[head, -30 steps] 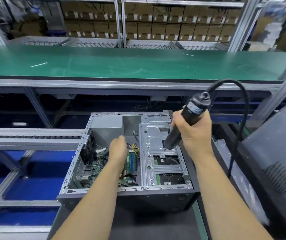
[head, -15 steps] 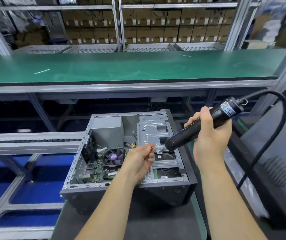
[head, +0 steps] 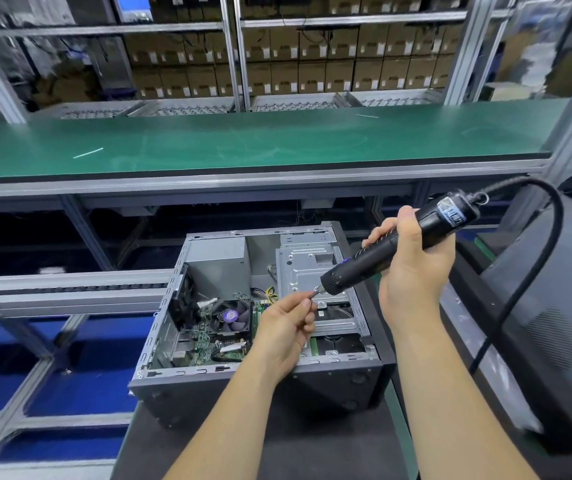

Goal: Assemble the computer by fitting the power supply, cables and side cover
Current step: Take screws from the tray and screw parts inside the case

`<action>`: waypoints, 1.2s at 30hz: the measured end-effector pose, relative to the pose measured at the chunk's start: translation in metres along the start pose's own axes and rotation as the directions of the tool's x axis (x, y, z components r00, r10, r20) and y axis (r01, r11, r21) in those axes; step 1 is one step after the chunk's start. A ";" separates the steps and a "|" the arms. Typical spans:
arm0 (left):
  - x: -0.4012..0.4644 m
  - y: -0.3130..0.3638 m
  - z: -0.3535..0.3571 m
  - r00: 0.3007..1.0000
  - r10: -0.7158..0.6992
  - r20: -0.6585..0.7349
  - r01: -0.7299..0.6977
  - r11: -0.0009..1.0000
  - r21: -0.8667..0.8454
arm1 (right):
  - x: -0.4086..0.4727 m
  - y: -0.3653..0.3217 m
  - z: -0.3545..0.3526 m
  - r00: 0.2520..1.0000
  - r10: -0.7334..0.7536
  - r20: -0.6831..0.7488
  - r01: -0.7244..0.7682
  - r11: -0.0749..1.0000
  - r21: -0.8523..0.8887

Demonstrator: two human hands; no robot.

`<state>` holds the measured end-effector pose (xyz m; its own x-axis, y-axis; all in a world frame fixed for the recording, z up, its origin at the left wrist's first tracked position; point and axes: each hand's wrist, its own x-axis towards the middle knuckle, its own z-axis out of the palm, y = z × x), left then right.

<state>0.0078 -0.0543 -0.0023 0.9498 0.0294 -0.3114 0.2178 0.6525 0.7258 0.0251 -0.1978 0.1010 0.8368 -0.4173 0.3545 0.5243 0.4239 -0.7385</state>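
An open computer case (head: 187,389) lies on its side in front of me. Inside I see the grey power supply (head: 217,261) at the back left, the CPU fan (head: 230,317) and a silver drive cage (head: 307,268). My right hand (head: 412,268) grips a black electric screwdriver (head: 392,247), tilted with its tip down to the left above the cage. My left hand (head: 286,330) pinches a small screw (head: 314,293) at the screwdriver's tip.
A black side cover (head: 551,306) leans at the right, beside the screwdriver's cable (head: 534,271). A long green workbench (head: 243,140) runs behind the case, with shelves of cardboard boxes (head: 312,67) beyond. A roller conveyor (head: 62,289) and blue floor lie to the left.
My left hand came out of the case and rose to the screwdriver's tip with a screw. My right hand lifted the screwdriver off the cage and tilted it flatter.
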 end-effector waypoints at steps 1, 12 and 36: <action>0.000 -0.001 0.000 1.000 0.005 0.000 -0.005 1.000 -0.002 | 0.000 0.000 0.000 1.000 -0.002 0.002 0.002 1.000 -0.003; 0.001 -0.003 0.001 0.999 0.030 -0.037 -0.029 0.999 0.034 | 0.000 -0.002 -0.003 1.000 0.012 0.000 -0.012 1.000 -0.002; 0.008 -0.008 0.020 0.999 0.045 -0.015 -0.035 0.912 0.410 | 0.013 -0.010 -0.024 0.998 -0.003 -0.062 0.003 1.000 -0.004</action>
<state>0.0177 -0.0743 0.0016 0.9553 0.0698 -0.2873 0.2571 0.2836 0.9238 0.0273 -0.2266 0.0992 0.8237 -0.4677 0.3205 0.5259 0.4192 -0.7400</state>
